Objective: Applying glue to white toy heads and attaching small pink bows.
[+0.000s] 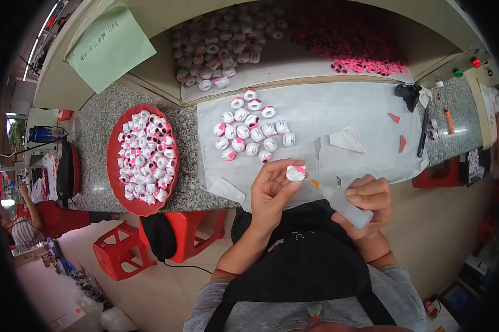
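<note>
Between the thumb and fingers of my left hand is a small white rounded piece with a pink patch on top. My right hand is wrapped round a translucent squeeze bottle, tilted with its orange nozzle pointing up and left. The nozzle tip is a short way right of the held piece, apart from it. Beyond my left hand, several similar white pieces with pink parts stand loosely grouped on white paper covering the table.
At left, a red scalloped tray holds many white-and-pink pieces. A shelf behind has a heap of white pieces and a heap of small pink-and-black parts. Rightward lie red scraps, a black stick-like tool and an orange tool. Red stools stand below.
</note>
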A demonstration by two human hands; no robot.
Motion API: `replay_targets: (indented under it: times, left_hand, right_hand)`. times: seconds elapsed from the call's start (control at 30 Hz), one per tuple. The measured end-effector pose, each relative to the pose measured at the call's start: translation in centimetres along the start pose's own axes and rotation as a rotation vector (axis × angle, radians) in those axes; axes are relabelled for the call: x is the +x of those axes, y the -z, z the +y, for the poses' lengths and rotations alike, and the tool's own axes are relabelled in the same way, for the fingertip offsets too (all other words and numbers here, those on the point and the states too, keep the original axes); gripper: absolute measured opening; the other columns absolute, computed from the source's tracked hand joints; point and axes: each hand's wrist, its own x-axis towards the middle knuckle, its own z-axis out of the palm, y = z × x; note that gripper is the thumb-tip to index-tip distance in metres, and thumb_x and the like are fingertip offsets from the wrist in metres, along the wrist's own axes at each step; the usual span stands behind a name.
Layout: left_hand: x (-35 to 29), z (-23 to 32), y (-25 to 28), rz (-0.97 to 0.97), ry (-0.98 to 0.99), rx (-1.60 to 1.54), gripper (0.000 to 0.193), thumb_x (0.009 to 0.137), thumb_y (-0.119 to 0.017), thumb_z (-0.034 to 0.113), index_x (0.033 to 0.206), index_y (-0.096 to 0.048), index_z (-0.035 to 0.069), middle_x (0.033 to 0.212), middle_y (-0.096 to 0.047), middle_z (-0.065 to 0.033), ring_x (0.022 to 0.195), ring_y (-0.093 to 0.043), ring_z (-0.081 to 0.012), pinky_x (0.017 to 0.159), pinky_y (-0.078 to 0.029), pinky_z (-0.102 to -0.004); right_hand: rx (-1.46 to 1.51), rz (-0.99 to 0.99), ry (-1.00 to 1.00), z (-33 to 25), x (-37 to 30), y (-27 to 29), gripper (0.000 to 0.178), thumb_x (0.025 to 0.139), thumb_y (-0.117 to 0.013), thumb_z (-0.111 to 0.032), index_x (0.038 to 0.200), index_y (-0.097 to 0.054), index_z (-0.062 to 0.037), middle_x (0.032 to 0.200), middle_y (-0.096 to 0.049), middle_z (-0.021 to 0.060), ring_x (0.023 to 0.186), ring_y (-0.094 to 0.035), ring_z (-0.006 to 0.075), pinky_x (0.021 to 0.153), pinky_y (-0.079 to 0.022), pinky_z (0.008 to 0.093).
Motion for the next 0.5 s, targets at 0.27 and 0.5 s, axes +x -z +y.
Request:
replay_targets:
  times: [0.27,0.5]
  left_hand:
    - [0.00,0.09,-0.25,-0.011,0.033,0.005,0.035,0.070,-0.052,-0.004,0.103,-0.040,-0.001,0.101,-0.049,-0.0156,0.086,-0.052,-0.0193,0.078,-0.040,-0.0296]
    - [-0.06,-0.03,-0.29,-0.021,0.036,-0.002,0.035,0.070,-0.051,-0.006,0.103,-0.040,-0.001,0.101,-0.048,-0.0155,0.087,-0.051,-0.0180,0.077,-0.041,-0.0274]
  right_hand:
    - [-0.017,0.021,0.002,0.10,-0.12,-0.38,0.036,0.056,-0.073,-0.015,0.080,-0.047,-0.0061,0.076,-0.045,0.0063,0.056,-0.044,0.0125,0.053,-0.039,0.0232]
    - [-0.006,-0.001,0.000,0.06,-0.16,-0.27,0.037,0.056,-0.073,-0.015,0.080,-0.047,-0.0060,0.076,-0.045,0.0064,0.056,-0.044,0.0129,0.053,-0.039,0.0234]
